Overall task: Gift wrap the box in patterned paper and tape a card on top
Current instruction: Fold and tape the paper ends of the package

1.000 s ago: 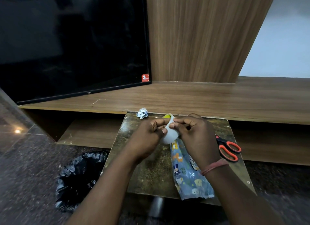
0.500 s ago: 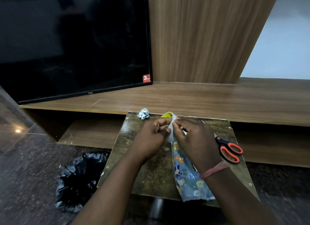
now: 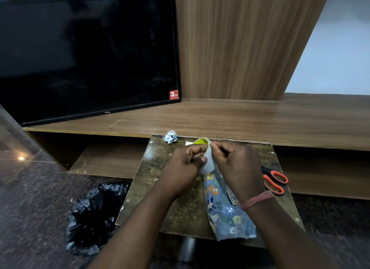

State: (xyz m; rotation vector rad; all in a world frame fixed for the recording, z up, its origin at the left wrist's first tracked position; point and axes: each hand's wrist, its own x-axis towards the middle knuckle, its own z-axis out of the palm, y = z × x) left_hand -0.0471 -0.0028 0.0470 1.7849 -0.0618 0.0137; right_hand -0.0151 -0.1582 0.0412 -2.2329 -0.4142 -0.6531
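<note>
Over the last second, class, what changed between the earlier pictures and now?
Little: both hands, left and right, keep gripping the tape roll, with the right fingertips shifting along its rim as if picking for the end. The wrapped box, scissors and crumpled scrap stayed put.

Hands: I see my left hand and right hand pinching a white tape roll.
Surface: blue patterned wrapped box, orange-handled scissors.

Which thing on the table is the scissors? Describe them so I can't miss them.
Start at the small dark worn table in front of the wooden TV unit. At its right edge, beside the person's right hand, lie the orange-handled scissors. Nothing else there has bright orange loops.
</note>
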